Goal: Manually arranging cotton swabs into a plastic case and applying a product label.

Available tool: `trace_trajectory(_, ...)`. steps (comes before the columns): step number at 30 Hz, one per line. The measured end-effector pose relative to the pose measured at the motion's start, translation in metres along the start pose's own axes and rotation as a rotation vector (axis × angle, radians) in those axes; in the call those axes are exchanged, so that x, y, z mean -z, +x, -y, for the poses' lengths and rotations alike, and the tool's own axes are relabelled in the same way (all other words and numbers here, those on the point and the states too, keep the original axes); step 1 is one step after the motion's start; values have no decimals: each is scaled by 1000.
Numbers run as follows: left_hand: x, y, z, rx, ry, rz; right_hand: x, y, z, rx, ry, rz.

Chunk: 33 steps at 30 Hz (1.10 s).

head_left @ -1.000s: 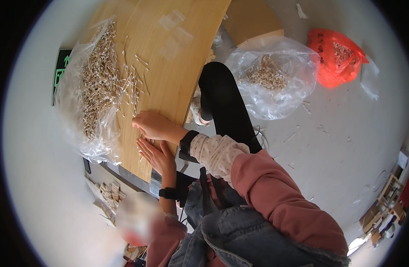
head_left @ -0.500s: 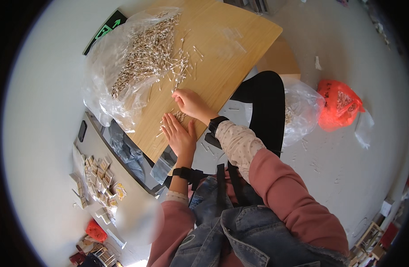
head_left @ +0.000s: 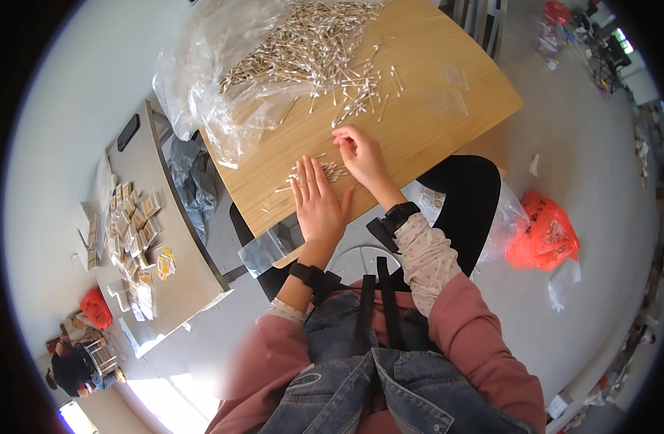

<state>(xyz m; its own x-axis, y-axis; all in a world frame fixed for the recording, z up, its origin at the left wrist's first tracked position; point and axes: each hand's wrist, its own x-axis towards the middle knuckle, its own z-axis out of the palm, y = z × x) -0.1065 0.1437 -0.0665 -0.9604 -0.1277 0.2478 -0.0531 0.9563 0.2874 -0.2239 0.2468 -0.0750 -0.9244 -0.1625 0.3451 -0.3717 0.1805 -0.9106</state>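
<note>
The left hand reaches over the near edge of the wooden tabletop, open, palm down, its straight fingers against a small pile of cotton swabs towards the near left corner. The right hand is just beyond the pile's right side, fingers curled towards the thumb; whether it grips anything, I cannot tell. Loose swabs lie scattered beyond it, spilling from a heap at a clear plastic bag along the far left edge. Flat clear packets lie near the right corner. To the left, a second tabletop bears small packs and, near its far end, a dark phone. A red bag sits on the floor at right.
</note>
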Motion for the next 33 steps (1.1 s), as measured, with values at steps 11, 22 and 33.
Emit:
trace_trajectory(11,12,0,-4,32,-46,83,6,-3,10,-104,21,88)
trace_trajectory(22,16,13,1,57,-148,35,5,-2,3,-127,63,57)
trace_trajectory(33,24,-1,0,29,-105,106,8,0,4,-118,120,72)
